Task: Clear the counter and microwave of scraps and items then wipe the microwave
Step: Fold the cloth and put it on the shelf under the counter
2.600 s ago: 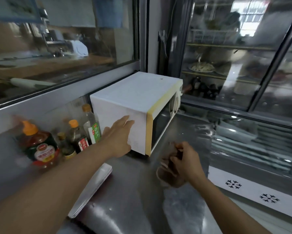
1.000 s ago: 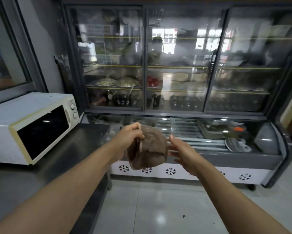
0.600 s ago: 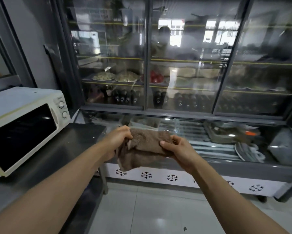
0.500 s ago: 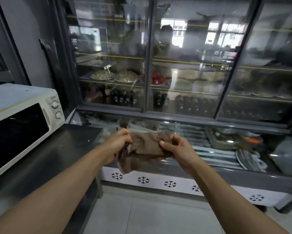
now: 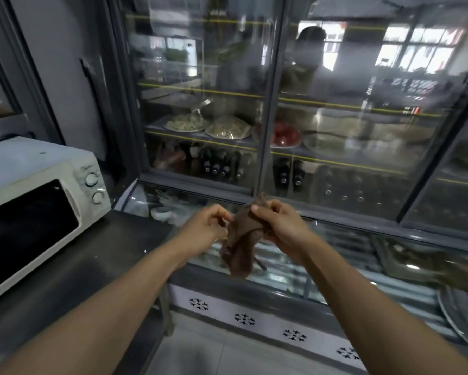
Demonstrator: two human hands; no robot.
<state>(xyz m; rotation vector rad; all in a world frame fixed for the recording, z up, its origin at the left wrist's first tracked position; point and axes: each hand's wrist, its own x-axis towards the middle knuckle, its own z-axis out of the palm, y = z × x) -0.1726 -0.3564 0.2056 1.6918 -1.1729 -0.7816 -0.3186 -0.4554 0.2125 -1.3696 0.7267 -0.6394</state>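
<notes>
The brown rag [image 5: 239, 239], spread flat between the hands a moment ago, now hangs bunched and crumpled. The right hand [image 5: 280, 226] pinches its top; the left hand [image 5: 210, 226] pinches its side, beside the microwave [image 5: 38, 201].

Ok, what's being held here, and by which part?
A brown cloth, held in both hands: the right hand grips its bunched top, the left hand pinches its left edge, and the rest hangs down.
</notes>
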